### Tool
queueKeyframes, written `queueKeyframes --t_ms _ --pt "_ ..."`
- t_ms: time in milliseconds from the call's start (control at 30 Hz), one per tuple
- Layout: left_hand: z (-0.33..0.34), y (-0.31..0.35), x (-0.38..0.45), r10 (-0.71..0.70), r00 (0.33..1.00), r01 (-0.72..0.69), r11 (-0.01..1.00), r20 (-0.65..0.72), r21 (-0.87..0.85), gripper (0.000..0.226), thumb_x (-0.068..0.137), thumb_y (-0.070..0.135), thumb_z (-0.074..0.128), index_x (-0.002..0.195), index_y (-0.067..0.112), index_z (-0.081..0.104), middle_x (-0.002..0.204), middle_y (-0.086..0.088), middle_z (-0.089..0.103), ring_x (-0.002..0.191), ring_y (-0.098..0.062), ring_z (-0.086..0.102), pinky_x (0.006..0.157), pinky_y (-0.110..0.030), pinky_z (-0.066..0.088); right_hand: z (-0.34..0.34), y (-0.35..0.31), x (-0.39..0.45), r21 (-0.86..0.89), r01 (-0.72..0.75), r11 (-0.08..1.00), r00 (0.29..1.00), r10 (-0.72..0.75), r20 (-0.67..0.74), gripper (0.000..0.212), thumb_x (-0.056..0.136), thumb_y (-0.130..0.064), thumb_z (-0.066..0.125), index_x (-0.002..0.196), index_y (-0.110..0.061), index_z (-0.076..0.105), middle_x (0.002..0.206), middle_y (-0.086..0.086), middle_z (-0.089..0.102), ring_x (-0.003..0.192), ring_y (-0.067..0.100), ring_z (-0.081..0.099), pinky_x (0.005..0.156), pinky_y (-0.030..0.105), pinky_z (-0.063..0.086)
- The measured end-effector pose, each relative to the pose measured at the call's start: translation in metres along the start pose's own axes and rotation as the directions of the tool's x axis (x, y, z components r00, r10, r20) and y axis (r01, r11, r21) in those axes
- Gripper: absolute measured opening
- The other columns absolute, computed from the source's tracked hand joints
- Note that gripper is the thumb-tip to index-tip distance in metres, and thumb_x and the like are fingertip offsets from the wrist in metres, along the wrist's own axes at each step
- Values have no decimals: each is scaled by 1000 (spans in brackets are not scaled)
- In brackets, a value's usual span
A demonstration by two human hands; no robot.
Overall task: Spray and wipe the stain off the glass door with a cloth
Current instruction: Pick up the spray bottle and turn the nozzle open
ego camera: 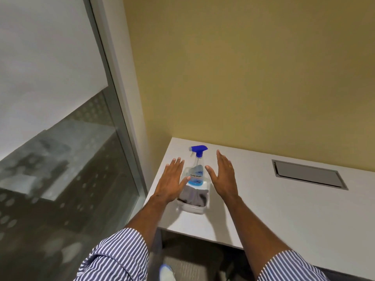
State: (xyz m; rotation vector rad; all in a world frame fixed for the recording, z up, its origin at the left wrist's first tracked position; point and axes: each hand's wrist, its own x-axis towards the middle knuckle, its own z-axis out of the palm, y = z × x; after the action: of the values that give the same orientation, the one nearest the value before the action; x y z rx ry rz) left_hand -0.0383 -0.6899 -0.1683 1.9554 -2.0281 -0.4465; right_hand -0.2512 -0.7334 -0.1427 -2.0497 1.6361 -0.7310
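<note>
Both your hands are spread flat and hold nothing: your left hand [172, 179] and right hand [224, 175] flank the spray bottle [196, 169], which stands in a white tray [191, 208] with the grey cloth [193, 196], beside the glass door [60, 138].

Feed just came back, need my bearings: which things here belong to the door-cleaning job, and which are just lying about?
For the job:
spray bottle
grey cloth in the white tray
glass door
left hand and right hand, both open

Lying about:
white desk
grey cable hatch
</note>
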Motion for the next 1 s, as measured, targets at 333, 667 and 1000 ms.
queueKeyframes --t_ms 333,667,1000 --pt "28 -36 96 -29 980 61 985 197 -160 73 108 49 38 166 21 3 175 -2 -1 162 -21 -5 131 -41 -2 37 14 96 228 -210 951 971 175 164 86 98 -43 68 165 -18 21 171 4 29 158 27 26 129 47 22" --pt "58 -18 135 -136 937 283 836 322 -470 85 93 45 72 161 25 25 168 -5 33 154 -29 33 126 -52 31 62 34 132 474 -351 807 900 151 409 66 90 -21 82 149 -17 52 151 1 57 139 20 53 117 36 42" --pt "63 -1 147 -208 937 327 807 282 -492 73 91 35 78 152 22 40 151 -5 53 136 -27 53 118 -48 44 74 33 147 631 -383 675 893 95 440 48 93 -7 75 140 -6 62 142 6 64 131 21 60 90 11 53"
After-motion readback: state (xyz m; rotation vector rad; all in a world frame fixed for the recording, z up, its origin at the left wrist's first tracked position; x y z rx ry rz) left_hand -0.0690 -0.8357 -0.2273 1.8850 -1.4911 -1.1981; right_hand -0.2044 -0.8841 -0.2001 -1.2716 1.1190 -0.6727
